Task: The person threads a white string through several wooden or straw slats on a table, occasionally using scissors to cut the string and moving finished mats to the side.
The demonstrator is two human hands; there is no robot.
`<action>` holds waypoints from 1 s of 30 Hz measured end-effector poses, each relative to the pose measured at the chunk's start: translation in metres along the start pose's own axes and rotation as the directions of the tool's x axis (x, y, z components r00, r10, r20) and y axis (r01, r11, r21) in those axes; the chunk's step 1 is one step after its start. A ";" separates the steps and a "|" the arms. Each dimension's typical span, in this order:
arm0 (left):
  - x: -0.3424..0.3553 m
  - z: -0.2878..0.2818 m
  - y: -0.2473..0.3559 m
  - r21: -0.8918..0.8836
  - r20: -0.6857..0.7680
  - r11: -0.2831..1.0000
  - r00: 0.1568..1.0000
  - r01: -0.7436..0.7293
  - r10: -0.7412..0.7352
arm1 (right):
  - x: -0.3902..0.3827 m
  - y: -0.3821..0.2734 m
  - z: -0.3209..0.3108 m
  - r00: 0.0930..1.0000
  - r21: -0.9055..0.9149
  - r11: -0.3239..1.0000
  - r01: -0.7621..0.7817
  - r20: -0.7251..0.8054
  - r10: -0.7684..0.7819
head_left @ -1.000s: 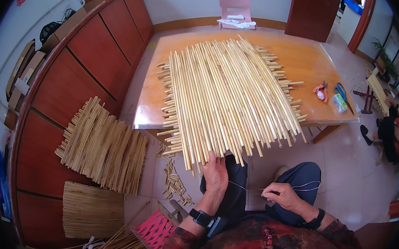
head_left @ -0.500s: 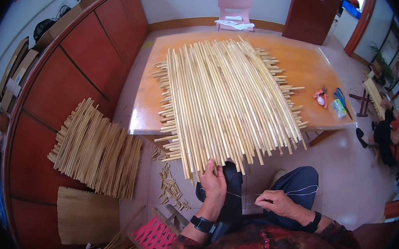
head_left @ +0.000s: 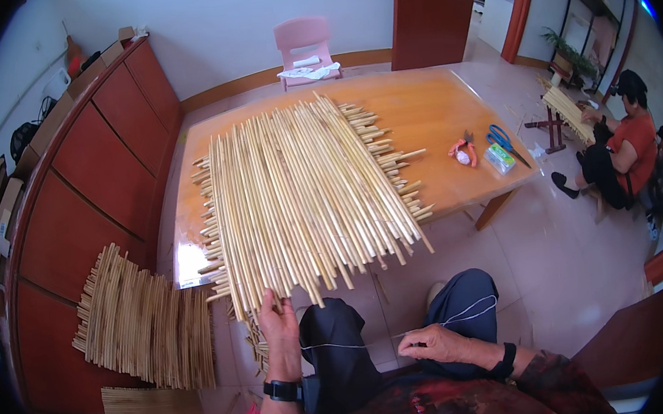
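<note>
A mat of pale reed stalks (head_left: 307, 201) lies on the orange table, its stalks running lengthwise toward me and its near ends overhanging the edge. Under it, more stalks lie crosswise and stick out at both sides. My left hand (head_left: 279, 334) grips the mat's near left corner, with fingertips against the stalk ends. Over my lap, my right hand (head_left: 438, 347) is closed in a pinch on a thin white thread (head_left: 471, 311). The thread stretches across my knees from near my left hand and loops over my right thigh. Whether a needle is in the pinch is hidden.
Pliers with orange handles (head_left: 464, 150), blue scissors (head_left: 500, 137) and a small clear box (head_left: 499, 159) lie on the table's right. Bundled stalks (head_left: 148, 321) lean by red cabinets (head_left: 97, 192). A pink chair (head_left: 303, 44) stands behind; a seated person (head_left: 629, 141) works at right.
My view has swung to the right, so the table and mat appear further left. My left hand still grips the mat's near edge, and my right hand still pinches the thread.
</note>
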State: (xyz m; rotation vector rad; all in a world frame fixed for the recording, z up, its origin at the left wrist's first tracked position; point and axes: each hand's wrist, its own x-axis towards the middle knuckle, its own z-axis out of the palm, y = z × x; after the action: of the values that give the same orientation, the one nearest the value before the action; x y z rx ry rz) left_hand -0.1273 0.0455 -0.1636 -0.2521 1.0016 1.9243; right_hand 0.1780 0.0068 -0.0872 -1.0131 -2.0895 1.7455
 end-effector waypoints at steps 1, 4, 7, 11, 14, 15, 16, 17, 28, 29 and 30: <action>0.008 -0.001 0.002 0.017 0.036 0.999 0.999 -0.030 0.029 | -0.001 0.004 0.000 0.999 0.034 0.998 -0.048 0.014 0.048; -0.012 0.021 0.013 0.057 0.199 0.998 0.979 0.038 -0.048 | -0.007 0.015 -0.003 0.981 0.162 0.973 -0.167 -0.076 0.181; -0.048 0.010 0.026 0.213 0.266 0.958 0.932 0.191 -0.245 | -0.019 0.010 -0.016 0.961 0.167 0.969 -0.181 -0.177 0.210; -0.107 -0.004 0.037 0.656 0.378 0.748 0.902 -0.102 -0.208 | -0.042 0.011 -0.028 0.954 0.106 0.977 -0.184 -0.220 0.203; -0.140 -0.001 0.034 0.766 0.495 0.626 0.756 -0.147 -0.429 | -0.056 0.009 -0.028 0.953 0.096 0.970 -0.225 -0.187 0.240; -0.148 0.002 0.029 0.833 0.507 0.502 0.685 -0.233 -0.523 | -0.059 0.011 -0.026 0.953 0.100 0.969 -0.226 -0.184 0.241; -0.155 0.007 0.025 0.821 0.559 0.319 0.552 -0.474 -0.619 | -0.061 0.013 -0.022 0.960 0.135 0.966 -0.219 -0.148 0.239; -0.156 0.009 0.015 0.814 0.539 0.312 0.434 -0.490 -0.722 | -0.062 0.016 -0.020 0.966 0.167 0.963 -0.212 -0.114 0.233; -0.173 -0.012 -0.037 0.702 0.501 0.457 -0.078 -0.546 -0.862 | -0.068 0.009 -0.022 0.996 0.050 0.995 -0.089 0.006 0.089; -0.175 -0.013 -0.040 0.680 0.537 0.470 -0.054 -0.562 -0.842 | -0.067 0.007 -0.024 0.996 0.056 0.994 -0.089 0.018 0.088; -0.177 -0.013 -0.041 0.688 0.536 0.464 -0.041 -0.557 -0.843 | -0.065 0.006 -0.025 0.996 0.051 0.995 -0.082 0.032 0.080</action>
State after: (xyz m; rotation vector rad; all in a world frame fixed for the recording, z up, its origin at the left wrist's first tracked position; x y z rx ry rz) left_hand 0.0014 -0.0666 -0.0991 1.5084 0.5487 0.4055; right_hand 0.2420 -0.0152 -0.0703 -1.0782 -2.0359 1.8542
